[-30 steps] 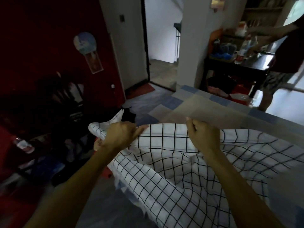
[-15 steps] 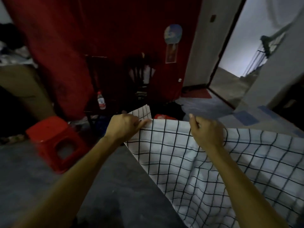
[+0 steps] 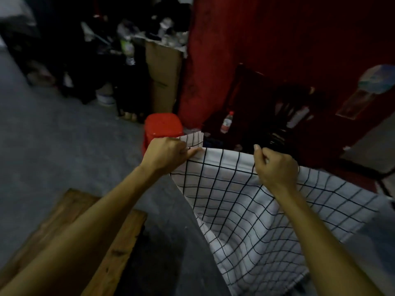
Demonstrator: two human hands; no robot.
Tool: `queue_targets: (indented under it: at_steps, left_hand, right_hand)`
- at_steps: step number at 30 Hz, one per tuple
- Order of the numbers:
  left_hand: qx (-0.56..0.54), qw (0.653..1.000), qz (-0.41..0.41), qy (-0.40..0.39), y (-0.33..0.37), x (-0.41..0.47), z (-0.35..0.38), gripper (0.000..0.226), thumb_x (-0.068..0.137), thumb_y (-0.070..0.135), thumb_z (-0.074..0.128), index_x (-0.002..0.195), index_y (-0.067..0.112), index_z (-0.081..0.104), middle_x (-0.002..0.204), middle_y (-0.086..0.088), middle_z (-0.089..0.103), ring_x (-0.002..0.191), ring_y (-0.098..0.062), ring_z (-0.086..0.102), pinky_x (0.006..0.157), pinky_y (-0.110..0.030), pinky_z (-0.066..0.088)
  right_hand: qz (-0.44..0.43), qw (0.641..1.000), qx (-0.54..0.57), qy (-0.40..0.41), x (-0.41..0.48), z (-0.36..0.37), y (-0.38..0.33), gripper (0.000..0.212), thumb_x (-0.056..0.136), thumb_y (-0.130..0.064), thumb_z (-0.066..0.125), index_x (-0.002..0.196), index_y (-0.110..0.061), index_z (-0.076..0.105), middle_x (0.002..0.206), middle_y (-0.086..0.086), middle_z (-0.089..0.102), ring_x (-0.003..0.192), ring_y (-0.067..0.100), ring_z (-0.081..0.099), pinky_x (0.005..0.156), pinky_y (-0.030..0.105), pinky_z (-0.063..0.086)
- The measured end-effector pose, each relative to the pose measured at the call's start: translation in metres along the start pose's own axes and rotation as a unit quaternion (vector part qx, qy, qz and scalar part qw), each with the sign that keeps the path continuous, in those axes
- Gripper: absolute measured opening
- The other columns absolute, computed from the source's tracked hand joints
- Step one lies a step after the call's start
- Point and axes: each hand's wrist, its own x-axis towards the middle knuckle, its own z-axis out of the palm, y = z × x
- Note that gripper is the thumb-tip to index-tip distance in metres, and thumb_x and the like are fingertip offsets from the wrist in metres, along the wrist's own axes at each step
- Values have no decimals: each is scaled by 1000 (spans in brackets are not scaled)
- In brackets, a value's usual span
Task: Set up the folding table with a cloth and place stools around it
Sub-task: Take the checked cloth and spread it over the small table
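A white cloth (image 3: 245, 201) with a black grid pattern hangs in front of me, held up by its top edge. My left hand (image 3: 166, 154) pinches the edge near its left corner, which sticks up past the fingers. My right hand (image 3: 275, 167) grips the same edge further right. The cloth drapes down and to the right, off the frame's bottom. A red plastic stool (image 3: 163, 127) stands on the grey floor just beyond my left hand, partly hidden by it. A brown wooden tabletop (image 3: 119, 242) shows at the lower left under my left forearm.
A red wall (image 3: 277, 39) rises ahead, with a dark wooden chair (image 3: 252, 99) and a plastic bottle (image 3: 227, 122) before it. A cardboard sheet (image 3: 164, 77) and dark clutter (image 3: 106, 50) fill the far left corner. Grey floor (image 3: 64, 135) lies to the left.
My view has swung left, from the doorway and blue-checked surface to the red wall and corner clutter. Both hands keep their hold on the cloth's top edge. The wooden tabletop has come into view.
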Motion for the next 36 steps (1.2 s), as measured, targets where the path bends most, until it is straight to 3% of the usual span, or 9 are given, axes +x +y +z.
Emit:
queue_targets:
  at_steps: [6, 9, 13, 18, 22, 24, 29, 36]
  left_hand:
    - [121, 985, -119, -3, -49, -55, -34, 63, 90, 61, 34, 46, 15, 37, 44, 1, 39, 36, -17, 35, 42, -19, 19]
    - [170, 967, -189, 17, -49, -86, -55, 65, 90, 58, 39, 45, 12, 42, 44, 0, 40, 36, -19, 36, 43, -21, 24]
    - [232, 939, -251, 36, -27, -127, -86, 68, 92, 60, 26, 44, 15, 40, 41, 1, 39, 33, -17, 38, 40, -21, 28]
    - [344, 883, -318, 41, 20, -188, -127, 65, 94, 54, 32, 41, 16, 40, 36, -1, 40, 29, -15, 36, 37, -19, 28]
    - [424, 828, -364, 47, 58, -235, -161, 64, 92, 53, 37, 40, 16, 39, 36, -2, 42, 28, -17, 38, 41, -15, 16]
    - [439, 809, -389, 53, 72, -253, -176, 61, 90, 55, 39, 42, 17, 37, 37, -3, 43, 30, -18, 40, 42, -17, 20]
    - [434, 796, -417, 63, 76, -282, -199, 58, 89, 57, 39, 46, 19, 32, 41, 1, 36, 35, -14, 34, 43, -19, 23]
    - [362, 814, -450, 67, 1, -319, -201, 63, 88, 62, 36, 45, 17, 39, 41, -5, 47, 36, -20, 43, 42, -25, 37]
  right_hand:
    - [-84, 988, 119, -42, 32, 62, -59, 49, 94, -37, 44, 50, -18, 37, 40, -5, 30, 34, 17, 30, 43, 18, 12]
    - [-135, 972, 183, -60, 43, 82, -88, 48, 94, -32, 51, 50, -18, 37, 40, -1, 36, 35, 18, 31, 42, 20, 12]
    - [-204, 938, 268, -85, 50, 93, -125, 47, 93, -29, 55, 51, -19, 36, 43, -1, 33, 38, 21, 31, 44, 25, 21]
    - [-285, 891, 339, -104, 34, 93, -178, 44, 92, -29, 56, 53, -10, 49, 49, 15, 55, 43, 34, 50, 45, 31, 30]
    - [-344, 847, 389, -116, 6, 77, -224, 43, 92, -27, 58, 53, -10, 51, 49, 14, 56, 42, 33, 52, 47, 27, 28]
    - [-358, 830, 409, -122, -5, 69, -244, 44, 92, -29, 56, 53, -10, 51, 48, 13, 55, 41, 33, 51, 47, 27, 30]
    - [-386, 813, 424, -107, -19, 65, -285, 44, 92, -28, 57, 52, -12, 50, 44, 11, 52, 37, 31, 47, 46, 24, 27]
    - [-374, 848, 358, -115, -15, 95, -334, 43, 92, -30, 55, 55, -9, 56, 49, 15, 58, 43, 35, 53, 46, 29, 35]
